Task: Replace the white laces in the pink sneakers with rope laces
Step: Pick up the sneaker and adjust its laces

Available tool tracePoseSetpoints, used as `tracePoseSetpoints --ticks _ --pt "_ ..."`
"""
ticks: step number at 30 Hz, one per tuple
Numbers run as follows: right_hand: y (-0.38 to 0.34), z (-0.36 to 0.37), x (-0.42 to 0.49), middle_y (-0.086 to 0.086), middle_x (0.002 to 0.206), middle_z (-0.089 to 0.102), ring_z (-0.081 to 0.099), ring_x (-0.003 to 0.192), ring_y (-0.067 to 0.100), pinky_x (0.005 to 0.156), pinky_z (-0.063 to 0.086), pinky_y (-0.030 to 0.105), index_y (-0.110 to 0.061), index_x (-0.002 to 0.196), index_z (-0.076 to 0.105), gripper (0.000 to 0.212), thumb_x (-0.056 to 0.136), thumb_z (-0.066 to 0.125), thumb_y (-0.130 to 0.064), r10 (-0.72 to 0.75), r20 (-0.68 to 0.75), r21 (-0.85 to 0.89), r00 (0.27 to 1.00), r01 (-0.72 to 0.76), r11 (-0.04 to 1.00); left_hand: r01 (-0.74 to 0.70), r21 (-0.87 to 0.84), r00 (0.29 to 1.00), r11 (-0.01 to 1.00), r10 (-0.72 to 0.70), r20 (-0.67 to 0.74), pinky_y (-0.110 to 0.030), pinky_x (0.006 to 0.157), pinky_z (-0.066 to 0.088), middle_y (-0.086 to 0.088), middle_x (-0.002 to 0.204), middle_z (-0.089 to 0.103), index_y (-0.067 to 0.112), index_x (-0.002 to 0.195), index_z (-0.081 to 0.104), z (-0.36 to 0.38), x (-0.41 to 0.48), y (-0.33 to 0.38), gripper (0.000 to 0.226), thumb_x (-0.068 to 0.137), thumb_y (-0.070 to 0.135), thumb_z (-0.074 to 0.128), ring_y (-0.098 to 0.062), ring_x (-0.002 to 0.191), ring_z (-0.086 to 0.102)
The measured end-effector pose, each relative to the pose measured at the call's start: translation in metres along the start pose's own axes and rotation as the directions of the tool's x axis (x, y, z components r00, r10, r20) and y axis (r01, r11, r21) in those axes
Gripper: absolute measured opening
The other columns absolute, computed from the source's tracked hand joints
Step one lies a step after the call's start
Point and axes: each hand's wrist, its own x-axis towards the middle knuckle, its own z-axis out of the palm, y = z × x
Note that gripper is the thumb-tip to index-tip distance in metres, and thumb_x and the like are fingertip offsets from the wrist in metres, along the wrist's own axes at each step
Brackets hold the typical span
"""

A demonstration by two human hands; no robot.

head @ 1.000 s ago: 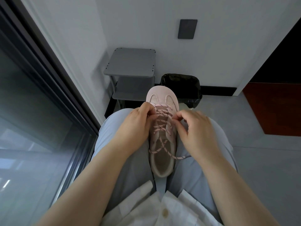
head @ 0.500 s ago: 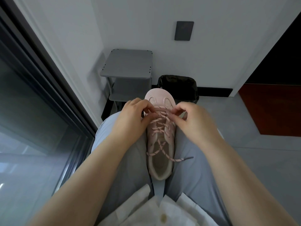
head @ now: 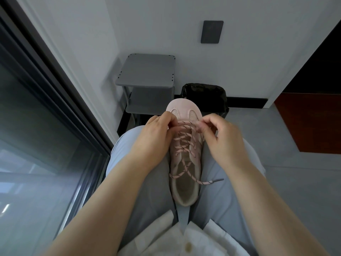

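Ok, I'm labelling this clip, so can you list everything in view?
sneaker: 1, pink, on the lap between the thighs, toe pointing away
lace: 1, pink with dark flecks, threaded through the sneaker, grey-tipped end on the right thigh
shelf: 1, grey, two tiers, against the far wall
bin: 1, black, right of the shelf
wall plate: 1, dark grey, above the bin
window: 1, dark frame, along the left
floor: grey, with a red-brown area at right
trousers: 1, pale blue
shirt: 1, white, bottom edge
left hand: pinches the lace near the toe
right hand: pinches the lace opposite
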Motion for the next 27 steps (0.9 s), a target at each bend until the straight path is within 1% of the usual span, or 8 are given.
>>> tracePoseSetpoints --ticks 3,5,8,13,15,19,22,27 --pt "0.000 0.003 0.004 -0.008 0.079 0.061 0.050 0.062 0.002 0.056 0.037 0.016 -0.016 0.093 0.066 0.010 0.089 0.060 -0.024 0.019 -0.010 -0.018 1.000 -0.019 1.000 0.053 -0.043 0.997 0.998 -0.055 -0.060 -0.003 0.068 0.032 0.014 0.074 0.046 0.011 0.099 0.053 0.002 0.000 -0.001 0.010 0.094 0.018 0.049 -0.013 0.082 0.042" --pt "0.000 0.007 0.006 -0.007 0.087 0.059 0.044 0.062 -0.001 0.058 0.036 0.016 -0.018 0.096 0.066 0.009 0.088 0.062 -0.021 0.012 0.032 -0.057 0.999 -0.010 0.998 0.094 -0.078 0.986 0.992 -0.104 -0.133 -0.010 0.066 0.034 0.005 0.074 0.053 0.009 0.103 0.056 0.005 0.005 -0.006 0.013 0.093 0.015 0.050 -0.016 0.080 0.044" --pt "0.000 0.009 0.008 -0.005 0.092 0.055 0.045 0.068 0.008 0.059 0.036 0.023 -0.018 0.093 0.065 0.007 0.088 0.060 -0.018 0.006 0.074 -0.129 0.997 0.003 0.992 0.076 0.023 0.990 0.997 -0.073 -0.121 -0.018 0.070 0.031 0.007 0.083 0.051 0.015 0.100 0.061 0.012 0.009 -0.013 0.011 0.090 0.019 0.056 -0.015 0.083 0.042" --pt "-0.002 0.010 0.005 0.002 0.097 0.055 0.055 0.078 0.021 0.064 0.045 0.033 -0.011 0.093 0.060 0.006 0.090 0.057 -0.016 -0.098 0.044 -0.118 0.994 0.102 0.988 0.048 0.060 0.990 0.997 -0.039 -0.133 -0.013 0.074 0.025 0.010 0.092 0.046 0.015 0.094 0.063 0.014 0.008 -0.013 0.007 0.089 0.019 0.059 -0.013 0.087 0.038" --pt "-0.002 0.009 0.005 0.001 0.095 0.055 0.054 0.076 0.019 0.064 0.043 0.031 -0.010 0.092 0.059 0.007 0.090 0.057 -0.016 -0.126 0.026 -0.092 0.992 0.127 0.988 0.019 0.040 0.991 0.999 -0.014 -0.131 -0.011 0.072 0.025 0.011 0.092 0.047 0.014 0.089 0.064 0.012 0.008 -0.013 0.004 0.087 0.013 0.061 -0.014 0.086 0.038" --pt "0.000 0.007 0.004 -0.007 0.089 0.053 0.044 0.067 0.002 0.059 0.035 0.013 -0.012 0.087 0.061 0.005 0.087 0.061 -0.016 -0.108 -0.020 -0.021 0.994 0.108 0.994 0.023 0.006 0.991 1.000 -0.022 -0.130 -0.009 0.073 0.027 0.011 0.091 0.048 0.012 0.087 0.063 0.011 0.005 -0.011 0.003 0.087 0.010 0.060 -0.014 0.086 0.040" --pt "-0.001 0.004 0.000 -0.009 0.085 0.053 0.047 0.065 -0.002 0.057 0.037 0.010 -0.015 0.086 0.061 0.008 0.085 0.066 -0.021 -0.077 -0.059 0.012 0.995 0.078 0.997 0.005 -0.006 0.989 1.000 -0.006 -0.148 -0.005 0.078 0.029 0.010 0.092 0.050 0.014 0.093 0.059 0.011 0.002 -0.012 0.007 0.087 0.016 0.062 -0.015 0.087 0.044" --pt "-0.004 0.005 -0.001 -0.006 0.085 0.056 0.048 0.064 0.006 0.056 0.042 0.026 -0.016 0.086 0.068 0.013 0.081 0.070 -0.027 -0.050 0.047 -0.070 0.998 0.053 0.996 -0.011 -0.011 0.993 1.000 0.010 -0.114 -0.007 0.075 0.032 0.019 0.080 0.052 0.016 0.085 0.058 0.009 0.000 -0.010 0.014 0.080 0.019 0.070 -0.010 0.085 0.042"
